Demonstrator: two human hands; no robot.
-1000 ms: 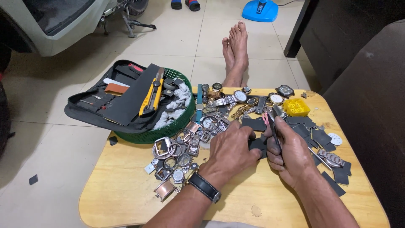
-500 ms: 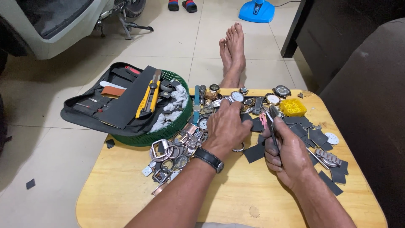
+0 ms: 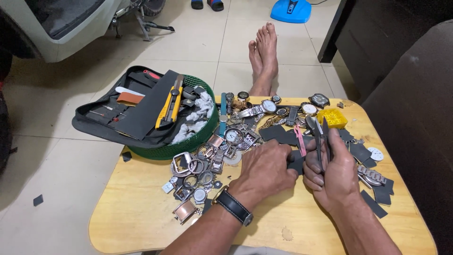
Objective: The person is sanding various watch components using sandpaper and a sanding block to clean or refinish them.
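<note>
My right hand (image 3: 332, 174) is closed around a pair of metal pliers (image 3: 320, 134), jaws pointing up and away from me. My left hand (image 3: 266, 165), with a black wristwatch (image 3: 234, 208) on its wrist, lies palm down right beside it. Its fingertips pinch a small black flat piece (image 3: 297, 163) held between both hands. Both hands rest on a low wooden table (image 3: 141, 212). Left of my left hand lies a heap of metal watch cases and rings (image 3: 203, 167). More black pieces (image 3: 281, 136) and a pink-handled tool (image 3: 299, 133) lie just beyond the hands.
Several watches (image 3: 268, 106) and a yellow plastic box (image 3: 333, 117) sit at the table's far side. A green basket (image 3: 188, 141) holds an open black tool case (image 3: 122, 115) and a yellow utility knife (image 3: 170, 101). Bare feet (image 3: 263, 52) rest on the tiled floor beyond. A dark sofa (image 3: 415, 104) stands to the right.
My left hand reached forward into the watch pile, then drew back beside the right hand and onto the black piece. The right hand kept hold of the pliers.
</note>
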